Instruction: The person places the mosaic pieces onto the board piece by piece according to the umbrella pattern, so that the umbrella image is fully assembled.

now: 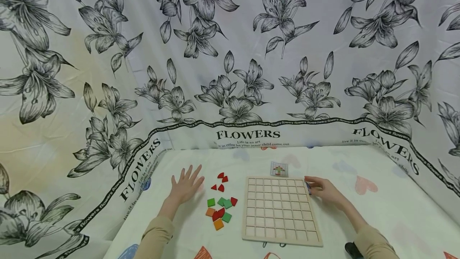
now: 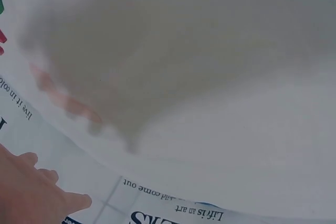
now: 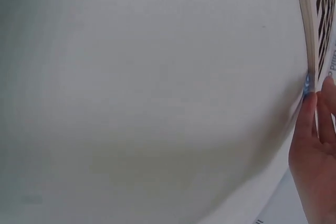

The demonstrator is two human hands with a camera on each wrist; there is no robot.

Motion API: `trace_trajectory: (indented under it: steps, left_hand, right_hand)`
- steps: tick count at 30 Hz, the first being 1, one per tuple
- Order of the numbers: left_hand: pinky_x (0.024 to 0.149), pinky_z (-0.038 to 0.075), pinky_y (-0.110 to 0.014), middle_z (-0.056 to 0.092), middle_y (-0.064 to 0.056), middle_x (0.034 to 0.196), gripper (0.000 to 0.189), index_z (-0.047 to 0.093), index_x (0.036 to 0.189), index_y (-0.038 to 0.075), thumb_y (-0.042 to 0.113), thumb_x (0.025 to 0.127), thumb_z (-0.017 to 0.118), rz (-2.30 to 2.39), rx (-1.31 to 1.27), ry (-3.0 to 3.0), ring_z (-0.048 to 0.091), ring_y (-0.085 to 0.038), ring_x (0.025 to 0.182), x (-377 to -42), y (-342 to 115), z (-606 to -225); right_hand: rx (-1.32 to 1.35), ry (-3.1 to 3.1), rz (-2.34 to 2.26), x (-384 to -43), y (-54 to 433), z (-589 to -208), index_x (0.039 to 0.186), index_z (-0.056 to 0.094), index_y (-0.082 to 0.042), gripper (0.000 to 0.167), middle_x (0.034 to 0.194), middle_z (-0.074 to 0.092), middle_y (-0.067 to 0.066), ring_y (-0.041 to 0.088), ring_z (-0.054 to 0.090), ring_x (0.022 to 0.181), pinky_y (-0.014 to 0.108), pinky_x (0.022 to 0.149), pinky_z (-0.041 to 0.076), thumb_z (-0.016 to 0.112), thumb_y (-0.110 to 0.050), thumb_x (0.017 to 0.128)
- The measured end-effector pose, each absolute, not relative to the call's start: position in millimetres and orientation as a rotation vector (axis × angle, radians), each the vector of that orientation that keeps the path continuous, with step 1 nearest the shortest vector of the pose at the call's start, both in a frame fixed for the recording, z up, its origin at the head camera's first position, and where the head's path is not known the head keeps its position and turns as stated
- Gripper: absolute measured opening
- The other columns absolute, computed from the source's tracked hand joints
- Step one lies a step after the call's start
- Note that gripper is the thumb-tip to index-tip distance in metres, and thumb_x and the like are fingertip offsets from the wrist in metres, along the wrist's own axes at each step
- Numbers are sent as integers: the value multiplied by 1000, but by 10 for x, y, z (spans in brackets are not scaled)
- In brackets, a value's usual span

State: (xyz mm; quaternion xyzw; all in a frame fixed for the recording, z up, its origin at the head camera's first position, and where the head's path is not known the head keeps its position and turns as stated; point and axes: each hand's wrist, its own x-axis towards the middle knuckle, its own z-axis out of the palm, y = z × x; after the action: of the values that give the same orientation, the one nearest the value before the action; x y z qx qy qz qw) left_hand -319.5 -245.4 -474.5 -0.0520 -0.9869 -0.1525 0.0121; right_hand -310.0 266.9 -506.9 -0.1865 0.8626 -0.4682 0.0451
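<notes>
In the head view my left hand (image 1: 186, 186) is spread with straight fingers over the cloth, left of the loose pieces, holding nothing. At the far right corner of a wooden grid board (image 1: 280, 210) is my right hand (image 1: 325, 190), its thumb and fingers gripping the edge. The right wrist view shows the thumb and fingers (image 3: 306, 114) on either side of the board's edge (image 3: 311, 35), with a bit of blue beside the thumb tip. The board lies flat, its squares bare. Red, green and orange pieces (image 1: 218, 213) lie scattered and partly overlapping to its left.
Just beyond the board's far edge lies a small picture card (image 1: 279, 169) with a gridded pattern. More red pieces (image 1: 221, 188) lie farther back. A white cloth with printed hearts (image 1: 365, 185) covers the table, and a flower-printed curtain (image 1: 248, 87) surrounds it.
</notes>
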Motion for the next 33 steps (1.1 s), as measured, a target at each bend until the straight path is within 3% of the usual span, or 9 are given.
trace_trajectory:
  steps: [10, 17, 21, 23, 27, 30, 33]
  left_hand:
    - [106, -3, -71, 15, -15, 159, 61, 18, 152, 28, 56, 99, 23, -600, -154, -3085, 6, -45, 144, -3233, -2394, -4759]
    - [105, -3, -71, 18, -16, 157, 60, 20, 152, 26, 55, 99, 24, -688, -134, -3105, 7, -46, 144, -3231, -2376, -4789]
    - [105, -1, -72, 26, -19, 154, 59, 28, 150, 21, 49, 99, 34, -711, -170, -3111, 12, -46, 143, -3209, -2371, -4803]
    - [105, 3, -72, 33, -19, 150, 55, 35, 147, 17, 42, 98, 43, -710, -217, -3105, 19, -45, 141, -3209, -2372, -4804]
    - [103, 21, -69, 49, -16, 137, 43, 53, 134, 11, 27, 94, 56, -689, -347, -3085, 39, -39, 132, -3227, -2356, -4798]
    - [97, 38, -59, 59, -12, 123, 35, 60, 124, 10, 21, 91, 61, -706, -423, -3073, 54, -33, 116, -3254, -2315, -4787]
    - [88, 46, -47, 62, -9, 110, 31, 63, 119, 10, 19, 90, 63, -730, -454, -3091, 58, -24, 99, -3286, -2256, -4780]
  right_hand:
    - [-519, 2741, -1396, -3154, 2639, -5145, 128, 52, 9, 49, 128, 53, 30, 41, 57, 110, 31, 84, 52, 68, -9, 85]
    - [-513, 2755, -1458, -3193, 2681, -5251, 124, 57, 7, 47, 128, 54, 28, 33, 62, 109, 20, 83, 51, 70, -15, 85]
    - [-521, 2751, -1481, -3193, 2702, -5270, 123, 59, 6, 46, 127, 56, 26, 26, 63, 109, 17, 83, 50, 70, -17, 85]
    - [-522, 2761, -1473, -3195, 2699, -5260, 123, 59, 6, 46, 127, 56, 26, 27, 62, 110, 16, 83, 50, 71, -17, 85]
    - [-496, 2768, -1448, -3194, 2684, -5230, 122, 60, 6, 45, 127, 56, 26, 35, 59, 113, 16, 83, 50, 71, -16, 84]
    - [-502, 2781, -1408, -3210, 2678, -5217, 122, 60, 6, 45, 126, 56, 26, 38, 58, 113, 16, 84, 50, 71, -16, 84]
    - [-505, 2794, -1376, -3225, 2661, -5203, 121, 61, 5, 45, 124, 58, 24, 38, 57, 114, 20, 85, 51, 72, -16, 83]
